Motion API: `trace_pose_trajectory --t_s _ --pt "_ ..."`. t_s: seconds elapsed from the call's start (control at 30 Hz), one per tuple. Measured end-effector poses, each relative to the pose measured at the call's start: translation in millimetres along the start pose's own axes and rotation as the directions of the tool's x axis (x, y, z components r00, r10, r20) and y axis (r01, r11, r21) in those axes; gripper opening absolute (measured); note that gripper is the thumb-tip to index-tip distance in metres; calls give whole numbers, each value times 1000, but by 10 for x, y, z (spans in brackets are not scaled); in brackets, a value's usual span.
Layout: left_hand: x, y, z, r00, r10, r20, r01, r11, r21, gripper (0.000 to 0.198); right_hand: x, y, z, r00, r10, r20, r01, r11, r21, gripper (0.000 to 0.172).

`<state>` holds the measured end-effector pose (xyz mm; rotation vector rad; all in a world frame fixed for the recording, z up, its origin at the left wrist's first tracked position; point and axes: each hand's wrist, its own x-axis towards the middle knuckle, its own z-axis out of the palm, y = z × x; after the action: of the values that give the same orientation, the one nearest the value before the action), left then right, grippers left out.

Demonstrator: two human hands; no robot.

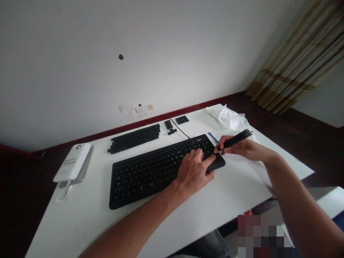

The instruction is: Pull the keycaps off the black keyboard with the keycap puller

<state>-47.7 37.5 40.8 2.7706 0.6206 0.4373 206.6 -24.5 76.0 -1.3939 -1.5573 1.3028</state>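
Observation:
A black computer keyboard (158, 172) lies on the white table (77, 218), angled across it. My left hand (192, 171) rests on the keyboard's right half, with its fingers spread on the keys and nothing held. My right hand (242, 148) grips a black pronged tool (236, 140), possibly a keycap puller. Its tip sits at the keyboard's right end, close to my left fingers. The keys beneath my left palm are hidden.
Rows of black keycaps (134, 138) and small keycap groups (168, 124) lie behind the keyboard, beside its black cable (180, 128). A white power bank (72, 162) sits at left. Crumpled white cloth (231, 119) and a blue stick (213, 137) lie at back right.

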Motion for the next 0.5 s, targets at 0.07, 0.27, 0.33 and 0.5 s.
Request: trace_pose_trajectory --t_s 0.07,0.27,0.33,0.5 --pt "-4 -2 16 1000 0 -2 0 1000 -7 49 19 35 18 999 -13 -35 13 1000 8 29" --pt "-2 -47 -9 995 -18 -93 8 994 -107 74 155 74 98 893 -29 -448 44 999 24 46" --pt "20 -84 -75 981 -29 -194 -2 987 -162 82 195 -1 166 842 -25 -539 30 1000 1 46" --pt "72 -159 -241 940 -69 -333 -45 945 -323 83 269 -380 555 947 -16 -321 -32 989 -143 45"
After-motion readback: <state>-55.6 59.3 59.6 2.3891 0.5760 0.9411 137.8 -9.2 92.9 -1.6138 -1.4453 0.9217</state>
